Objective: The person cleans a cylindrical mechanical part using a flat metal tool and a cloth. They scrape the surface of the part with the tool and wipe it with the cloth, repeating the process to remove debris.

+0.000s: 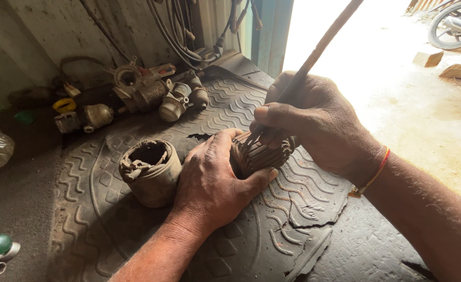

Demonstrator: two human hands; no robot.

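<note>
Hiding armature (pixel 255 155) base: left hand (pixel 212 183), stick (pixel 314 57) top cropped.

ribbed brown armature (pixel 256 155) on rubber mat, thin rod (pixel 314 55) poking its slots

A cracked, patterned rubber mat (pixel 272 230) covered the work surface. A stained corrugated metal wall (pixel 53 36) rose behind, hung with cables (pixel 175 31). Harsh daylight flooded the dirt ground (pixel 428 115) outside the teal doorframe (pixel 272 31).
</note>
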